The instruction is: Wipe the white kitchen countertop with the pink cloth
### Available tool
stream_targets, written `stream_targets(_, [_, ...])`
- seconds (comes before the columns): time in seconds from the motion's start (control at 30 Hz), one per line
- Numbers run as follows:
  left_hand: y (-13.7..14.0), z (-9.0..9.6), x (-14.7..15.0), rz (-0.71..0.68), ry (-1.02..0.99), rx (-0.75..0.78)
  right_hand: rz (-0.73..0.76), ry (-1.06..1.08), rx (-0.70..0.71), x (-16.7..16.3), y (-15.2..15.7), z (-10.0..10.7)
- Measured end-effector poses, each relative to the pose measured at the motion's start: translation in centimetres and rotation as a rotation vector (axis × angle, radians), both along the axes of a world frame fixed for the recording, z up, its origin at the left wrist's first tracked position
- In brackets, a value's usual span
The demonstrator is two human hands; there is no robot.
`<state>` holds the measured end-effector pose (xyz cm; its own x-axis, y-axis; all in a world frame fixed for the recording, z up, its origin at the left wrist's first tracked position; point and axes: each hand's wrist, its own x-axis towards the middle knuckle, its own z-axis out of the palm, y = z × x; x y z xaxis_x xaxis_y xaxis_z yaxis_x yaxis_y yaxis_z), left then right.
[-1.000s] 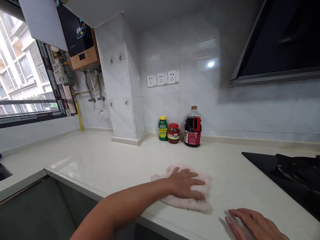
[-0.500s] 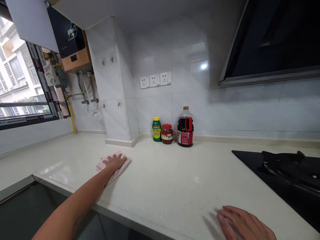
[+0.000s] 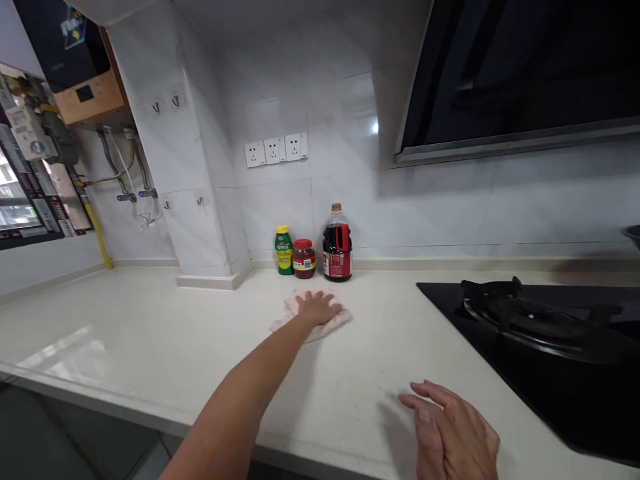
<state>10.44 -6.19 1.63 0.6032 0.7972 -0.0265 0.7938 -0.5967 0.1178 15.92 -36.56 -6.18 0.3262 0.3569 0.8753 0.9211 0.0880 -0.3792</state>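
Under my left hand (image 3: 317, 308) a pale pink cloth (image 3: 336, 325) lies crumpled against the white countertop (image 3: 350, 393). That hand holds the cloth down, fingers bent over it, just in front of the condiments. My right hand (image 3: 450, 427) is raised over the counter at the lower right, its fingers loosely curved and apart with nothing in them. Behind the cloth stand a green bottle with a yellow cap (image 3: 284, 252), a red-lidded jar (image 3: 303, 260) and a large dark sauce bottle with a red handle (image 3: 337, 247).
To the right is a black gas stove (image 3: 530, 327) under a dark range hood (image 3: 520, 80). A tiled pillar (image 3: 200, 227) juts out at the back left. Wall sockets (image 3: 275, 151) sit above the condiments. A water heater with pipes (image 3: 90, 100) hangs at the upper left.
My left hand has slid the cloth rightward along the counter, from near the pillar to in front of the condiments. The view has turned right, showing more of the stove.
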Motion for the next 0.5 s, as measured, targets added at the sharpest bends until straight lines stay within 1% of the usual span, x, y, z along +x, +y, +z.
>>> stream_targets(0.07, [-3.0, -0.4, 2.8, -0.139, 0.000, -0.032, -0.006, 0.082, 0.047, -0.1, -0.1, 0.1])
stream_targets(0.1, [-4.7, -0.6, 3.7, -0.207, 0.001, -0.048, -0.009, 0.119, 0.080, -0.2, -0.1, 0.2])
stream_targets(0.13, [-6.4, -0.8, 4.1, -0.271, 0.000, -0.062, -0.010, 0.156, 0.121, -0.4, -0.2, 0.3])
stream_targets(0.2, [-9.8, -1.0, 4.0, -0.387, 0.000, -0.086, 0.003, 0.243, 0.185, -0.7, -0.5, 0.7])
stream_targets(0.27, [-13.1, -1.1, 2.8, -0.508, 0.005, -0.113, 0.025, 0.387, 0.216, -0.7, -1.0, 1.0])
stream_targets(0.33, [-16.1, -1.2, 0.9, -0.639, 0.005, -0.151, 0.052, 0.573, 0.260, -0.1, -1.7, 0.9])
stream_targets(0.4, [-18.6, -1.3, -1.2, -0.757, -0.003, -0.194, 0.086, 0.715, 0.388, 1.0, -2.7, 0.2])
stream_targets(0.47, [-20.6, -1.5, -3.0, -0.845, -0.005, -0.209, 0.110, 0.769, 0.502, 2.2, -4.0, -0.8])
stream_targets(0.5, [-21.3, -1.7, -3.8, -0.882, -0.005, -0.197, 0.094, 0.762, 0.508, 2.5, -4.7, -1.3])
